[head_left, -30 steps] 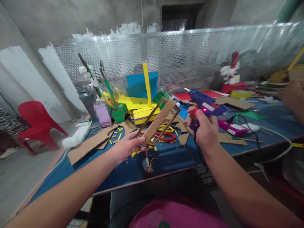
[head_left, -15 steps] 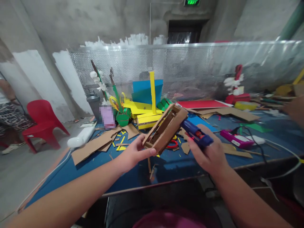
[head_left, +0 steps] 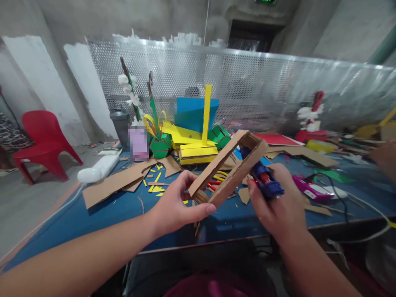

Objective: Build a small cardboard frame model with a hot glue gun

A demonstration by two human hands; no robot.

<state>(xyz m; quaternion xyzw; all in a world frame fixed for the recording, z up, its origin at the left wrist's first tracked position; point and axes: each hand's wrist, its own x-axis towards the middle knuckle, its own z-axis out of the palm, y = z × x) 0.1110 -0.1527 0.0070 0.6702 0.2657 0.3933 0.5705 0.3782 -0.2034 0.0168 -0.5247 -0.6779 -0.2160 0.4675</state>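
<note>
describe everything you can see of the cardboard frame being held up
The cardboard frame is a long rectangle of brown strips, open through the middle, some rough cut edges showing. It is held tilted above the blue table, far end to the right. The left hand grips its near end. Part of the blue glue gun shows through the opening; whether they touch is unclear.

The cardboard frame [head_left: 235,179] hides part of the glue gun [head_left: 267,181], and the top edge crops the green sign [head_left: 266,1].
</note>
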